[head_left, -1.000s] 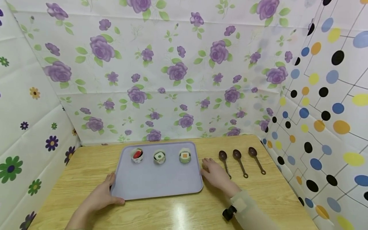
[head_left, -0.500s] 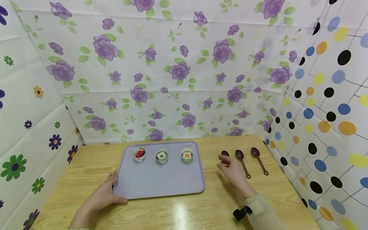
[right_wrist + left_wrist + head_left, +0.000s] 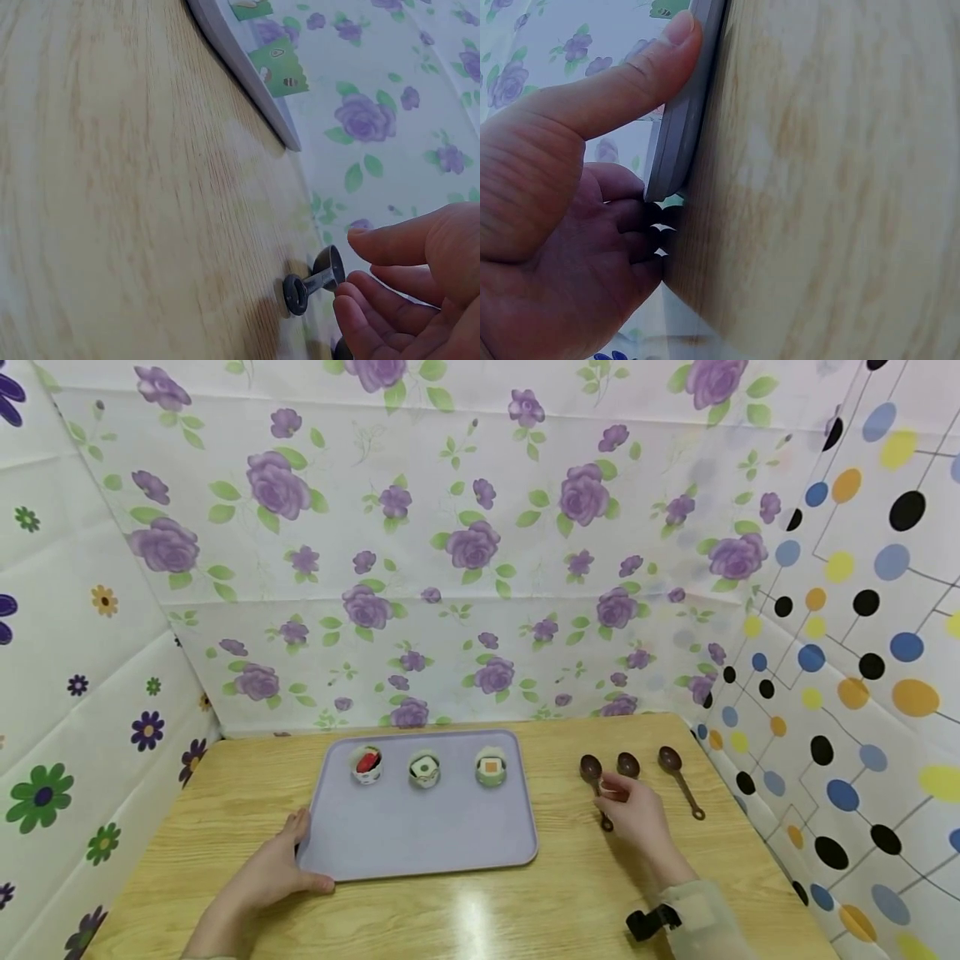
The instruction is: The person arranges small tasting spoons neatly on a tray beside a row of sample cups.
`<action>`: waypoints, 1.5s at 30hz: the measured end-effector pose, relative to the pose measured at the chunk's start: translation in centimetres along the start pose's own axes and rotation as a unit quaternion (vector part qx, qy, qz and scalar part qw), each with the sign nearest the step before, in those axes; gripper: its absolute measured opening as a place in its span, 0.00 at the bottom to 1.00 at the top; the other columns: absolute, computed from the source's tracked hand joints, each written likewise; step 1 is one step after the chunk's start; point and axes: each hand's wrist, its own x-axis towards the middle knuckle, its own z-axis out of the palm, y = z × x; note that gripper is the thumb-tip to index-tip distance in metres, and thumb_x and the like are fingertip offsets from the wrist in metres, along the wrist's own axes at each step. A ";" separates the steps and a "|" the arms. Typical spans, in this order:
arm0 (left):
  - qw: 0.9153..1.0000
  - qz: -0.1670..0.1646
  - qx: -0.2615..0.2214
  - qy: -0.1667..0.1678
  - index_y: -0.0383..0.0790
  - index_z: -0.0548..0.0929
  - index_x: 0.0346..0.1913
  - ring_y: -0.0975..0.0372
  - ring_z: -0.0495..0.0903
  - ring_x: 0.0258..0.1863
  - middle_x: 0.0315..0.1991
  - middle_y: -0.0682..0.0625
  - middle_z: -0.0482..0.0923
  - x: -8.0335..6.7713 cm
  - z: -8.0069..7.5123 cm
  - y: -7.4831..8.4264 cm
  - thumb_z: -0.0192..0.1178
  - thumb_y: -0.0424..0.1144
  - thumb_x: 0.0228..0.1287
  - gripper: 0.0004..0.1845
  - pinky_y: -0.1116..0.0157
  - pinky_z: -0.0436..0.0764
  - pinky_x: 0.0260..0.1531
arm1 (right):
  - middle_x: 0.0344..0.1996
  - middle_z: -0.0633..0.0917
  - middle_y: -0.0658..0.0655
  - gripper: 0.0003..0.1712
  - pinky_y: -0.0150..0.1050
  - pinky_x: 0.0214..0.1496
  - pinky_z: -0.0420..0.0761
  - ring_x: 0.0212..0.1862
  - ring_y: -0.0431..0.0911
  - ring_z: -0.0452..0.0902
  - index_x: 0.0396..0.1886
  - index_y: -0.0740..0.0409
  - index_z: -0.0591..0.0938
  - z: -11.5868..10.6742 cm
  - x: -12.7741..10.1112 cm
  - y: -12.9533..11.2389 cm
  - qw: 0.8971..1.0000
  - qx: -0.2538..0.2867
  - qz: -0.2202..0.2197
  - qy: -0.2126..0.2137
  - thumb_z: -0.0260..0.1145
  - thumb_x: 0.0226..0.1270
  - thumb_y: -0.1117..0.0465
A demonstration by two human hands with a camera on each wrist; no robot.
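My left hand [image 3: 270,864] grips the near left corner of a pale lilac tray [image 3: 420,839]. In the left wrist view, its thumb lies along the tray edge [image 3: 679,139] and the fingers bend at the side. To the tray's right lie three dark brown spoons: a left spoon [image 3: 591,767], a middle spoon [image 3: 628,765] and a right spoon [image 3: 670,760]. My right hand [image 3: 641,822] hovers over the middle one, covering its handle. The right wrist view has the loosely bent fingers and thumb apart, with a spoon [image 3: 297,294] beside the fingertips.
Along the tray's back stand three small patterned cups: one with a red piece [image 3: 367,764], one with a white piece [image 3: 425,767], one with a white-and-orange piece [image 3: 491,767]. Floral sheeting [image 3: 450,568] rises behind the wooden table [image 3: 420,918]; dotted sheeting [image 3: 840,735] stands at the right.
My right hand has moved from the tray's right edge, past the left spoon, to the middle spoon. The left hand keeps its place at the tray corner.
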 end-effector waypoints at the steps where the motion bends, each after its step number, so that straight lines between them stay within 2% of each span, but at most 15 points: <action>1: 1.000 0.002 0.001 0.001 0.14 0.42 0.79 0.27 0.37 0.80 0.80 0.18 0.36 0.0 0.0 0.0 0.89 0.57 0.37 0.82 0.30 0.44 0.76 | 0.58 0.88 0.65 0.29 0.47 0.50 0.89 0.59 0.59 0.85 0.72 0.63 0.81 -0.1 0.0 0.1 1.000 -0.003 0.000 -0.001 0.73 0.73 0.62; 8: 1.000 0.002 -0.007 0.001 0.14 0.41 0.80 0.27 0.35 0.80 0.80 0.18 0.35 0.2 0.1 -0.2 0.89 0.56 0.38 0.82 0.30 0.43 0.76 | 0.58 0.88 0.66 0.29 0.48 0.51 0.89 0.57 0.59 0.87 0.71 0.67 0.80 -0.1 0.0 0.5 1.000 -0.017 0.004 -0.012 0.73 0.73 0.63; 15: 1.000 0.000 -0.007 -0.001 0.15 0.41 0.80 0.27 0.35 0.80 0.80 0.18 0.34 0.1 0.0 -0.2 0.89 0.57 0.39 0.82 0.31 0.42 0.76 | 0.55 0.88 0.68 0.29 0.51 0.53 0.88 0.53 0.59 0.88 0.68 0.72 0.81 0.1 0.2 0.9 1.000 -0.028 -0.010 -0.007 0.75 0.69 0.67; 25: 1.000 -0.004 -0.006 -0.005 0.15 0.42 0.80 0.27 0.35 0.80 0.80 0.18 0.34 0.2 0.0 -0.3 0.89 0.57 0.39 0.82 0.30 0.42 0.76 | 0.53 0.88 0.68 0.29 0.47 0.50 0.89 0.52 0.59 0.87 0.67 0.74 0.80 0.4 0.3 0.8 1.000 -0.019 -0.001 -0.011 0.75 0.68 0.69; 33: 1.000 -0.002 0.008 -0.004 0.14 0.42 0.80 0.27 0.37 0.80 0.80 0.18 0.36 0.1 0.0 0.0 0.88 0.54 0.42 0.80 0.31 0.43 0.76 | 0.52 0.89 0.66 0.29 0.46 0.48 0.89 0.51 0.57 0.87 0.66 0.74 0.81 0.5 0.8 1.0 0.999 -0.028 0.006 -0.017 0.75 0.67 0.69; 45: 1.000 -0.006 0.006 -0.009 0.15 0.40 0.80 0.27 0.36 0.80 0.80 0.18 0.35 -0.1 -0.1 0.3 0.88 0.55 0.43 0.80 0.30 0.43 0.76 | 0.50 0.89 0.66 0.28 0.46 0.48 0.89 0.50 0.57 0.87 0.65 0.74 0.82 0.7 1.0 0.9 0.999 -0.035 0.011 -0.021 0.76 0.66 0.71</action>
